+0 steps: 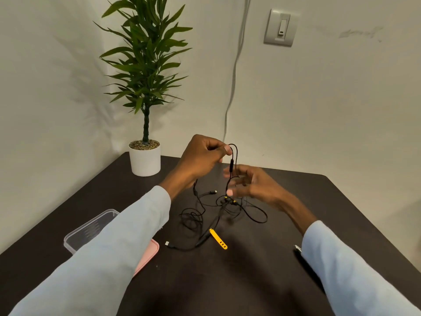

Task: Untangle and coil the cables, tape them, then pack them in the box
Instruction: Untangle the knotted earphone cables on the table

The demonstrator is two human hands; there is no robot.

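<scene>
Black cables [205, 215] lie in a knotted heap on the dark table [262, 270], and I lift one strand clear of the rest so its path through the knot shows. My left hand [200, 156] pinches that strand between thumb and forefinger at the top of its bend, high above the tabletop, so the inline remote [231, 166] and the length below it hang straight down into the tangle. My right hand [250, 183] comes in from the side with fingers spread and loosely curled near the hanging strand, close to the yellow-tipped junction [226, 197]; it is blurred, so I cannot tell whether it grips the wire or only brushes it. The rest of the bundle sits on the table between my forearms, loops overlapping, with one plug end [167, 243] trailing toward me.

Near the plug lies the yellow strap [218, 239], kept within reach for binding (no roll of tape shows anywhere). The clear plastic box [77, 236] waits at my left beside its pink lid [148, 254], partly hidden by my sleeve [114, 247]. Judging by the heap, untangling has barely started; nothing is coiled or packed yet.
</scene>
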